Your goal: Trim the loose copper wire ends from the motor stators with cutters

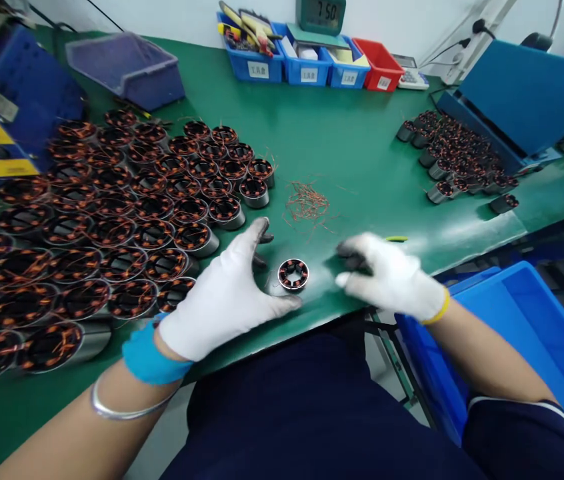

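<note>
A single motor stator [293,275], a metal ring with copper windings, stands on the green table in front of me. My left hand [229,287], in a white glove with dark fingertips, is open beside it, its thumb close to the ring's near edge. To the right of the stator, my right hand [387,273], also gloved, is slightly blurred. Its fingers are bent but apart from the thumb, and nothing shows between them. A green strip, perhaps a tool handle [396,239], shows just behind this hand; the rest is hidden.
Many wound stators [155,237] crowd the table's left side. Beyond the single stator lies a heap of copper wire scraps [307,202]. More stators [457,157] stand at the right. Small blue bins [255,65] and a red bin [379,65] line the back. A blue crate [527,320] sits lower right.
</note>
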`<state>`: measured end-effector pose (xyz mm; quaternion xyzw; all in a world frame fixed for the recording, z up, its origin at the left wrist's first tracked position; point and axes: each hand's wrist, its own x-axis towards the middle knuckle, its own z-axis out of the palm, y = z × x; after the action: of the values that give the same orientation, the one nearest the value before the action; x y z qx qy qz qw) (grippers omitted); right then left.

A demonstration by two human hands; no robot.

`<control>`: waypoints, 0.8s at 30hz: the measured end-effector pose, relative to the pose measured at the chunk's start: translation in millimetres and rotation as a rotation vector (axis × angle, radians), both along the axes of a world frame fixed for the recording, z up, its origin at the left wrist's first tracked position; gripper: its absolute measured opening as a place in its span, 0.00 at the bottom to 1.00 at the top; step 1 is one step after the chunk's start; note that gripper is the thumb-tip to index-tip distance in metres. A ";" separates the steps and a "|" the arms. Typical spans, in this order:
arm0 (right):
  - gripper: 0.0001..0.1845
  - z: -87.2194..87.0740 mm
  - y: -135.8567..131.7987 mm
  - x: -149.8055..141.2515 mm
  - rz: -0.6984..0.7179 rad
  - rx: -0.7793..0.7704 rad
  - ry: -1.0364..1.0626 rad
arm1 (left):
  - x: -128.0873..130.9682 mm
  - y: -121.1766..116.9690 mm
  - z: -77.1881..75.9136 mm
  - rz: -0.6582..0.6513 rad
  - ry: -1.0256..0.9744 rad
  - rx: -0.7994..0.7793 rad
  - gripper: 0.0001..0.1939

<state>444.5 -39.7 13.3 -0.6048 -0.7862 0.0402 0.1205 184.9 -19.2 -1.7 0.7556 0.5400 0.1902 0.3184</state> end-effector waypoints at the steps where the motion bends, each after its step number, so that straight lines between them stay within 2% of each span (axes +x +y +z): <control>1: 0.26 -1.0 -9.2 -17.2 0.079 -0.151 0.031 | -1.0 0.9 0.1 -0.034 0.005 -0.057 0.64; 4: 0.32 -3.1 -18.6 -43.9 0.108 -0.355 0.087 | 0.3 0.5 -3.9 -0.110 0.005 -0.117 0.60; 10: 0.41 1.6 7.5 -36.4 0.178 -0.586 0.304 | 11.8 -3.4 -6.8 -0.027 -0.057 -0.124 0.57; 12: 0.38 0.8 15.8 -35.4 0.133 -0.656 0.410 | 13.7 -4.0 -6.7 0.003 -0.077 -0.102 0.53; 14: 0.30 -2.6 22.2 -37.9 0.106 -0.653 0.510 | 11.9 -4.0 -7.8 -0.019 -0.117 -0.087 0.49; 18: 0.24 -11.4 29.9 -45.0 0.144 -0.629 0.598 | 2.7 -3.9 -11.9 -0.100 -0.275 -0.053 0.51; 21: 0.21 -17.7 32.3 -47.9 0.114 -0.674 0.619 | 5.2 -5.7 -13.4 -0.014 -0.229 -0.061 0.58; 24: 0.16 -24.5 33.1 -51.0 0.079 -0.636 0.661 | 18.9 -7.8 -12.9 0.091 -0.109 -0.082 0.63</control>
<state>393.4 -6.6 -11.2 -0.5360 -0.6766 0.4749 0.1713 203.8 -27.0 -14.6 0.7053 0.5628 0.2230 0.3689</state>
